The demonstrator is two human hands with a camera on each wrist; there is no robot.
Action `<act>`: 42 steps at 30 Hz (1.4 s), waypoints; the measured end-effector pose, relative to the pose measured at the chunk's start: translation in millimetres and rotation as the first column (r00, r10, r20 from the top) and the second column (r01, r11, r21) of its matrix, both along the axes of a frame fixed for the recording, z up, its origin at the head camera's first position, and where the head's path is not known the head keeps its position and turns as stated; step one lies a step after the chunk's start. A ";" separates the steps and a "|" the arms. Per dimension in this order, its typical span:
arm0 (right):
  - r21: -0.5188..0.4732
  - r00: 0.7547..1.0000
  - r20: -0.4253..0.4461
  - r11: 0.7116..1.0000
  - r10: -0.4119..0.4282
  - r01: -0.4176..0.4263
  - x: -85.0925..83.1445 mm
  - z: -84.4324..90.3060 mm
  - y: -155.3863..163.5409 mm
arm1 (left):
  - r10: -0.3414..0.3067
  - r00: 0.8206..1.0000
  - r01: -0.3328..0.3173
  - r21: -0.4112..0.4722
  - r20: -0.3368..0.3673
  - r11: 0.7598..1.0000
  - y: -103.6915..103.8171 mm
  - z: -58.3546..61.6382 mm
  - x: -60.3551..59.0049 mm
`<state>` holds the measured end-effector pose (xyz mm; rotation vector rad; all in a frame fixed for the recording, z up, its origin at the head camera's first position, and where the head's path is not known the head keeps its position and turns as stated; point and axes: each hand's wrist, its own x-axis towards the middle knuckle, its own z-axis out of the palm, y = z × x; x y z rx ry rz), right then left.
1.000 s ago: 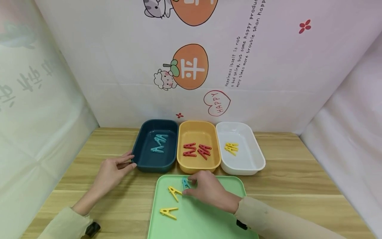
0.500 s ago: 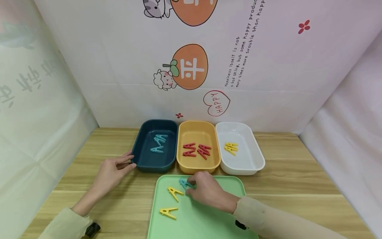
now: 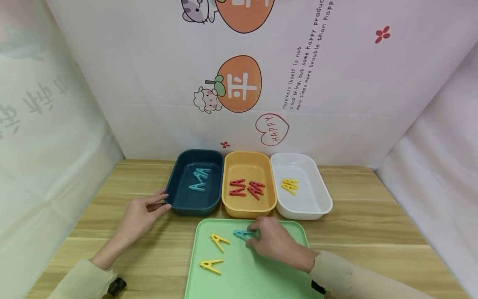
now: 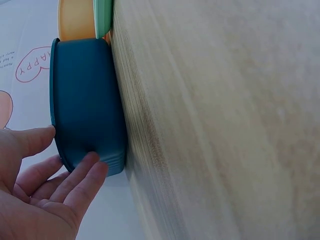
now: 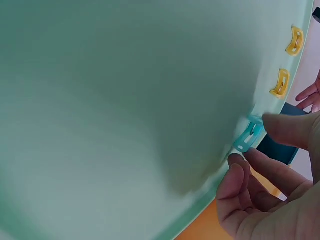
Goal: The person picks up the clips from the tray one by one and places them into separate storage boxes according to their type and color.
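Note:
A teal clothespin (image 3: pixel 242 235) (image 5: pixel 248 136) lies low over the green tray (image 3: pixel 254 274) (image 5: pixel 110 110). My right hand (image 3: pixel 251 237) (image 5: pixel 252 147) pinches it between thumb and fingertips. Two yellow clothespins (image 3: pixel 218 241) (image 3: pixel 210 265) lie on the tray to its left; they also show in the right wrist view as two yellow clothespins (image 5: pixel 295 40) (image 5: pixel 280 82). My left hand (image 3: pixel 165 199) (image 4: pixel 75 150) rests on the table with straight fingers touching the front left corner of the dark blue bin (image 3: pixel 190 209) (image 4: pixel 87 100), which holds teal clothespins (image 3: pixel 198 179).
Behind the tray three bins stand side by side: the dark blue one, an orange-yellow bin (image 3: pixel 246 155) with red clothespins (image 3: pixel 246 188), and a white bin (image 3: pixel 317 195) with yellow clothespins (image 3: pixel 289 185). Printed backdrop sheets wall in the wooden table (image 3: pixel 373 232) at the back and sides.
My right hand has shifted right and slightly toward me over the tray, carrying the teal clothespin along and turning it. The left hand has stayed at the blue bin.

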<state>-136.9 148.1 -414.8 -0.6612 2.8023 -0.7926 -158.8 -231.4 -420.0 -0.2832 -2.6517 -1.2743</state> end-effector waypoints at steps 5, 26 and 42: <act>0.013 1.000 0.000 1.000 0.006 -0.006 -0.8 -2.7 4.5 | -0.002 1.000 0.003 0.003 -0.006 1.000 1.2 -2.4 0.2; 0.055 1.000 0.026 0.998 0.002 -0.003 -0.2 -1.0 15.1 | -0.007 1.000 0.007 0.003 -0.014 1.000 2.5 -3.6 -1.5; 0.050 1.000 0.017 0.999 -0.013 0.012 1.6 -0.4 18.0 | -0.005 1.000 0.004 -0.015 -0.024 1.000 0.3 -0.2 -0.2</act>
